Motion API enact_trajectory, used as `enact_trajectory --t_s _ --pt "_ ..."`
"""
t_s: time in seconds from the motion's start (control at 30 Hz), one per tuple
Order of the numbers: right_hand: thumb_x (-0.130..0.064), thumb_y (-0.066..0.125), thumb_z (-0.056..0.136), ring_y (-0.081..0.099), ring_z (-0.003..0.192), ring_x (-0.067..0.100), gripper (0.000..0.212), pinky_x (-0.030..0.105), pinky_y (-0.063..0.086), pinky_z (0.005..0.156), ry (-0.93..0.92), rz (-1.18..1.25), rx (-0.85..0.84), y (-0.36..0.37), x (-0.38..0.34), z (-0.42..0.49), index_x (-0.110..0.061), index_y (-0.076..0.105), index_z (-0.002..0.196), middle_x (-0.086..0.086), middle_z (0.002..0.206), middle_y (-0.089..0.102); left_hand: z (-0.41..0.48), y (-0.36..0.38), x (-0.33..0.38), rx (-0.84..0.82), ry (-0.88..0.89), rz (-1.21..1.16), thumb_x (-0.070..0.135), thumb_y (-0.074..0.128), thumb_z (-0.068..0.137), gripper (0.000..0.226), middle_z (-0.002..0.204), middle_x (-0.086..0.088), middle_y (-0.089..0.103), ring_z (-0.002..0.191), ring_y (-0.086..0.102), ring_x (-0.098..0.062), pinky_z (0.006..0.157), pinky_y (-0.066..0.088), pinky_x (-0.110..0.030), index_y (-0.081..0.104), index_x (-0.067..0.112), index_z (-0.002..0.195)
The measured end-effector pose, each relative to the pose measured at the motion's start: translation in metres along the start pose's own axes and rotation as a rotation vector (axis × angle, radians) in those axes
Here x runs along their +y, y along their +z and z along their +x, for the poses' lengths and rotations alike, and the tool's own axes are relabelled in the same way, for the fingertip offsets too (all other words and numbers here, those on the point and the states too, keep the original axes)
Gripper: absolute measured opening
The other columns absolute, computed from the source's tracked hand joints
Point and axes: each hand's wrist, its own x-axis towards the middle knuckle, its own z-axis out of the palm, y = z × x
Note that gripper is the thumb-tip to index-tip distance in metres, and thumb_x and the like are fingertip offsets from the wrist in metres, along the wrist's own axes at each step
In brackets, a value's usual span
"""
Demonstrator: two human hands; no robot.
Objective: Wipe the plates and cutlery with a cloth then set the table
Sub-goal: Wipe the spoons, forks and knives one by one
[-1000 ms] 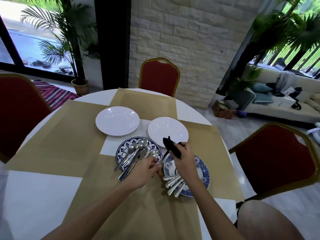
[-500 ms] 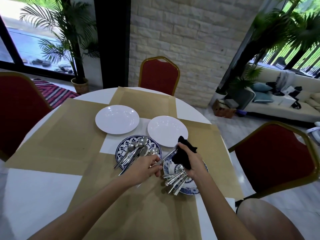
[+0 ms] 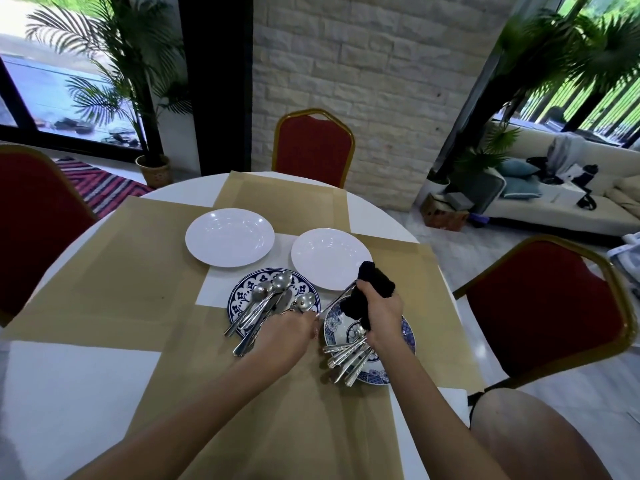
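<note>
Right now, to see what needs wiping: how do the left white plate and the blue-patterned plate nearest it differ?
The left round white plate is plain and empty; the round blue-patterned plate has a floral rim and carries silver cutlery. Both lie flat.

Round white table (image 3: 52,393) covered with tan mats (image 3: 104,289). Blue plate (image 3: 242,296) mid-table. Left white plate (image 3: 230,237) and right white plate (image 3: 329,258) behind it, second blue plate (image 3: 375,375) just right of it.

Probably a home dining room: round table (image 3: 41,382), red chairs (image 3: 313,150), sofa (image 3: 540,216), palms (image 3: 121,64), stone wall (image 3: 363,81).
</note>
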Motion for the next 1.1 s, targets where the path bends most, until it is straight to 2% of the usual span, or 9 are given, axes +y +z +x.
enact_trajectory --t_s 0.17,0.3,0.4,0.5,0.67,0.77,0.9,1.03,1.1 --pt "-0.016 0.062 0.093 0.05 0.098 0.013 0.032 0.021 0.04 0.087 -0.593 -0.68 -0.222 -0.002 0.003 -0.015 -0.009 0.057 0.124 0.003 0.11 0.051 0.008 0.011 -0.011 -0.099 -0.119 -0.417 0.037 0.035 0.098 0.031 0.082 0.002 0.071 0.076 0.064 -0.018 0.077 0.053 -0.039 0.059 0.02 0.086" --pt "-0.011 0.062 0.093 0.047 0.092 0.014 0.028 0.006 0.036 0.084 -0.776 -0.871 -0.386 -0.008 0.02 -0.019 -0.001 0.061 0.12 0.006 0.107 0.046 0.011 0.007 -0.011 -0.128 -0.126 -0.483 0.031 0.038 0.101 0.033 0.081 0.0 0.072 0.08 0.064 -0.018 0.082 0.049 -0.033 0.062 0.012 0.089" --pt "-0.011 0.064 0.092 0.051 0.091 0.018 0.03 0.031 0.048 0.086 -0.72 -0.845 -0.284 -0.013 0.014 -0.012 -0.003 0.062 0.121 0.004 0.106 0.046 0.0 -0.001 -0.008 -0.181 -0.073 -0.585 0.025 0.037 0.102 0.033 0.074 0.008 0.072 0.077 0.063 -0.003 0.079 0.044 -0.02 0.062 0.014 0.083" --pt "-0.021 0.069 0.088 0.051 0.092 0.015 0.038 0.029 0.044 0.082 -0.561 -0.845 -0.137 -0.023 0.001 0.002 -0.01 0.061 0.123 0.003 0.105 0.054 -0.007 -0.004 -0.007 -0.211 -0.011 -0.601 0.024 0.037 0.102 0.031 0.072 0.009 0.071 0.075 0.058 0.003 0.074 0.039 -0.012 0.059 0.02 0.08" --pt "-0.008 0.081 0.074 0.067 0.072 0.023 0.039 0.042 0.059 0.063 0.05 -0.369 -0.408 -0.053 -0.024 -0.004 -0.009 0.065 0.11 0.008 0.088 0.068 0.0 -0.005 -0.026 -0.315 0.033 -0.495 0.021 0.042 0.1 0.025 0.075 0.012 0.072 0.074 0.062 -0.003 0.077 0.049 -0.025 0.062 0.02 0.085" --pt "-0.004 0.076 0.079 0.065 0.069 0.026 0.027 0.042 0.058 0.057 0.075 -0.388 -0.491 -0.073 -0.023 -0.015 -0.009 0.069 0.104 0.009 0.082 0.068 0.011 -0.014 -0.022 -0.229 0.139 -0.168 0.023 0.044 0.099 0.024 0.086 0.009 0.071 0.082 0.061 -0.004 0.076 0.039 -0.019 0.067 0.022 0.093" --pt "0.001 0.071 0.082 0.065 0.066 0.025 0.018 0.039 0.058 0.055 0.06 -0.267 -0.362 -0.087 -0.013 -0.021 -0.006 0.067 0.097 0.012 0.079 0.063 0.029 0.0 -0.006 -0.04 0.17 0.095 0.032 0.046 0.098 0.022 0.111 0.007 0.064 0.11 0.051 -0.016 0.098 0.029 -0.031 0.062 0.028 0.112" --pt "-0.001 0.069 0.083 0.064 0.067 0.028 0.026 0.038 0.057 0.057 0.106 -0.102 -0.135 -0.098 0.008 -0.024 -0.002 0.062 0.108 0.013 0.085 0.061 0.024 0.032 0.03 0.224 -0.184 -0.251 0.029 0.061 0.089 0.022 0.11 0.0 0.059 0.107 0.054 -0.021 0.091 0.043 -0.038 0.057 0.018 0.108" --pt "-0.004 0.07 0.084 0.065 0.074 0.031 0.029 0.04 0.057 0.06 0.141 -0.024 -0.049 -0.104 0.021 -0.029 -0.004 0.061 0.111 0.016 0.093 0.062 0.02 0.043 0.048 0.093 -0.368 -0.594 0.033 0.057 0.092 0.019 0.096 -0.003 0.061 0.096 0.058 -0.025 0.081 0.046 -0.036 0.054 0.015 0.096"
